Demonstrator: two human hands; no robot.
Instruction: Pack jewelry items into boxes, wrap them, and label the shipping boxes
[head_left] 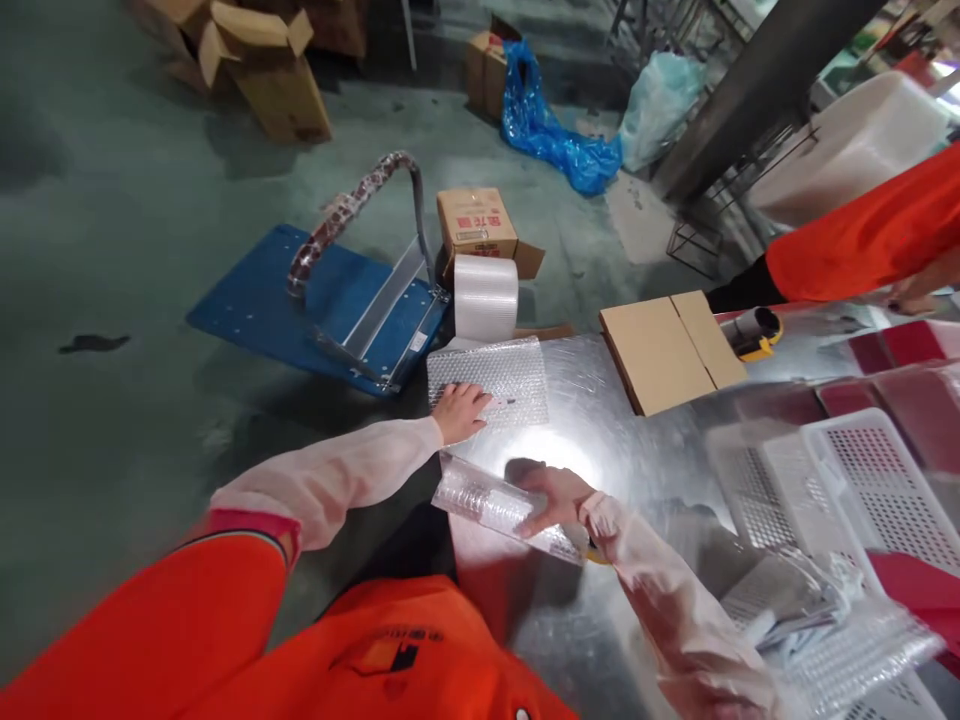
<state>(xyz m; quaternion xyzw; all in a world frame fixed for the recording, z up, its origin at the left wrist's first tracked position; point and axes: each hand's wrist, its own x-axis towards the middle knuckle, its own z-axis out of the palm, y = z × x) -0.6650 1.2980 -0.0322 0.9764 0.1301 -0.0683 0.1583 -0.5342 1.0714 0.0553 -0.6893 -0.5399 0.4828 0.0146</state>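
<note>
A shiny metal table (592, 375) spreads beneath our left hand (461, 412) and our right hand (555, 497). A blue platform cart (281, 290) stands on the floor, ahead and left of our left grip, and folded cardboard (667, 350) lies ahead and right of our right one. Beyond our left fingers stands a white roll (486, 300); directly under them, slightly spread and pressing flat, lies a bubble-wrap sheet (521, 375). Nearer our body, our right thumb and fingers pinch a narrow bubble-wrapped bundle (480, 500) by its right-hand part.
</note>
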